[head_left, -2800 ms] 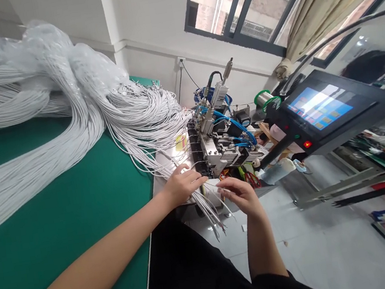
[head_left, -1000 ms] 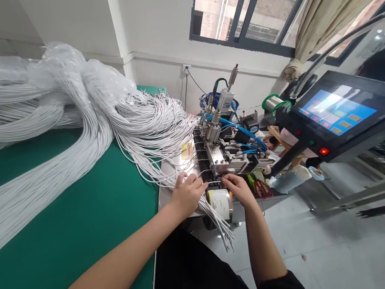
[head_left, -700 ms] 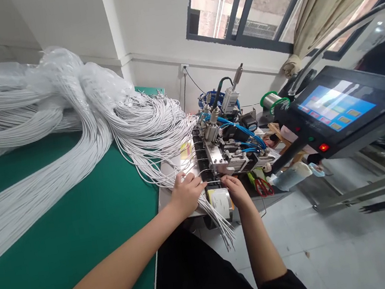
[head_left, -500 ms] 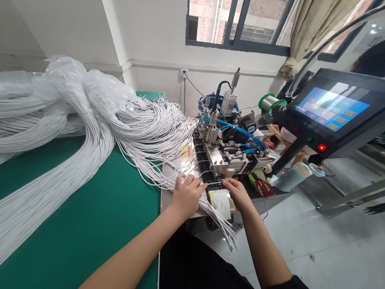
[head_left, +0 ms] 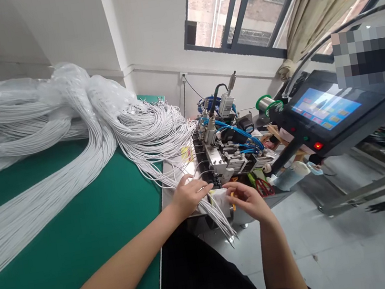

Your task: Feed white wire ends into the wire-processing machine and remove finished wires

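Observation:
My left hand (head_left: 188,196) lies at the table's right edge, its fingers pinched on white wires (head_left: 221,215) whose ends hang off the edge. My right hand (head_left: 248,199) is curled just in front of the small metal machine (head_left: 228,151), fingers closed in a pinch on a thin white wire end that runs toward my left hand. A white roll of tape (head_left: 221,199) sits between the two hands. A large bundle of white wires (head_left: 68,134) fans across the green mat (head_left: 83,238) toward the machine.
A touchscreen panel (head_left: 325,112) on an arm stands right of the machine. Red-handled scissors (head_left: 262,186), a green solder spool (head_left: 264,103) and blue air hoses (head_left: 241,132) crowd the machine. Grey floor lies to the right; window and curtain behind.
My right hand has drawn back from the machine's front toward me, still pinched. My left hand has stayed on the wires. The view has shifted slightly.

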Demonstrator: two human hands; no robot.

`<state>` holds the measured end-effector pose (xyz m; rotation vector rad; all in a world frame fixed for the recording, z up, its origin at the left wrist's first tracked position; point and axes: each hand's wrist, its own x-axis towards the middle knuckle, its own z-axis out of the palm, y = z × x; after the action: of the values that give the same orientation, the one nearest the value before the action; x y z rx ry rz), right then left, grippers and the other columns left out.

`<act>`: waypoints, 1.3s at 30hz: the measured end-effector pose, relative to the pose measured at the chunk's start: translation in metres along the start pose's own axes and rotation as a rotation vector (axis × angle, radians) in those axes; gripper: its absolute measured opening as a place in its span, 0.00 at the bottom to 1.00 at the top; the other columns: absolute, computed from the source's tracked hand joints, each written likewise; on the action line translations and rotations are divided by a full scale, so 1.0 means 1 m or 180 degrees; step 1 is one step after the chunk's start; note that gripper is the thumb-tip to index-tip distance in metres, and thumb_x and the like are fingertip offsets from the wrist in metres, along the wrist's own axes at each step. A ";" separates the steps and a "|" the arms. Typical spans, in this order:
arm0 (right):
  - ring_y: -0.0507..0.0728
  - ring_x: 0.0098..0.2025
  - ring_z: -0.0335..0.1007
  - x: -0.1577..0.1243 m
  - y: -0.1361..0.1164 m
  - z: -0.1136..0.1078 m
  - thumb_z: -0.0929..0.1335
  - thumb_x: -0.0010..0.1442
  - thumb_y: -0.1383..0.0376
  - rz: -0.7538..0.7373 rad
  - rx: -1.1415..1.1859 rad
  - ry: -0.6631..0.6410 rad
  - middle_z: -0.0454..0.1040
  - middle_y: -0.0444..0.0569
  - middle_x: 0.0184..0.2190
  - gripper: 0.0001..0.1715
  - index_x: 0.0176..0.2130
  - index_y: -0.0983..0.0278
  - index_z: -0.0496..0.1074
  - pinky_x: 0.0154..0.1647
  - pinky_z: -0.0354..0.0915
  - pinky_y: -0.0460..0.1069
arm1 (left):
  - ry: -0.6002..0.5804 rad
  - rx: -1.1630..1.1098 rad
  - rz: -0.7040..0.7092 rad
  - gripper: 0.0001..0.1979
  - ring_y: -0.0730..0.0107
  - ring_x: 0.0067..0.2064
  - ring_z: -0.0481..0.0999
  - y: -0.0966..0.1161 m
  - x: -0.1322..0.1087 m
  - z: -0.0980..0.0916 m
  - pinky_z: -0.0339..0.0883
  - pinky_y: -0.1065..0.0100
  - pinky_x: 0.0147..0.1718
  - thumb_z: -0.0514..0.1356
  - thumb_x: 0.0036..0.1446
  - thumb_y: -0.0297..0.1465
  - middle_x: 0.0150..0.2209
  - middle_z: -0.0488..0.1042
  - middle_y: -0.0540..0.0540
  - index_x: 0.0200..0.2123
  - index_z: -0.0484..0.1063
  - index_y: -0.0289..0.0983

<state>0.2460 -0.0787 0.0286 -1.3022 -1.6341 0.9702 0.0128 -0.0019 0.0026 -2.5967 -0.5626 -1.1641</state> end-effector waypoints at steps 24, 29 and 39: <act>0.60 0.35 0.74 0.005 0.014 0.017 0.71 0.56 0.53 -0.0032 0.0246 0.2193 0.78 0.52 0.33 0.18 0.37 0.65 0.78 0.40 0.71 0.54 | -0.0022 0.0086 0.0177 0.10 0.78 0.23 0.66 0.001 0.001 -0.002 0.61 0.68 0.38 0.52 0.67 0.31 0.20 0.69 0.56 0.45 0.73 0.39; 0.61 0.38 0.74 0.007 0.015 0.022 0.68 0.59 0.51 0.0039 0.0082 0.2048 0.79 0.53 0.34 0.21 0.39 0.66 0.78 0.40 0.70 0.53 | -0.0213 0.0143 0.0052 0.11 0.73 0.26 0.68 0.003 -0.001 0.001 0.61 0.66 0.38 0.50 0.65 0.28 0.22 0.69 0.52 0.36 0.73 0.37; 0.45 0.17 0.50 0.018 0.021 0.022 0.71 0.53 0.54 0.0315 0.1311 0.1568 0.74 0.47 0.27 0.18 0.36 0.66 0.77 0.16 0.49 0.44 | -0.0434 0.0206 -0.0195 0.12 0.68 0.32 0.72 0.003 0.000 0.002 0.58 0.65 0.38 0.51 0.59 0.22 0.28 0.73 0.48 0.40 0.72 0.37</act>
<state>0.2307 -0.0590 0.0030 -1.2184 -0.9457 0.8950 0.0149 -0.0037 0.0014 -2.6340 -0.7007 -0.9743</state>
